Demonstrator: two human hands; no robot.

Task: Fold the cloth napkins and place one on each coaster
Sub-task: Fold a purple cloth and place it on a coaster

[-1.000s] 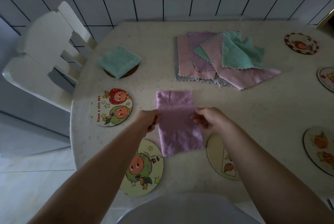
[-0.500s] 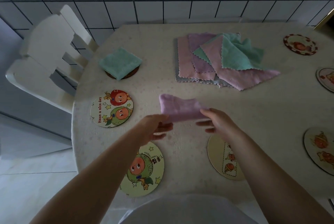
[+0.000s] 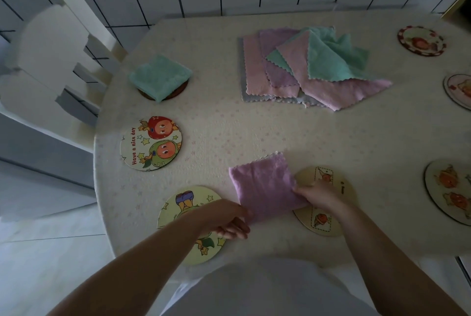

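2 hands hold 1 folded purple napkin [image 3: 265, 188] on the counter [image 3: 254, 132], between 2 near coasters. Left hand [image 3: 226, 221] grip is closed on its near-left corner; right hand [image 3: 318, 194] grip is closed on its right edge, over the pale coaster [image 3: 328, 216]. Material appears light, soft and limp; support both edges to retain folds. Shape is near square, rotated, scalloped corner pointing far-right.
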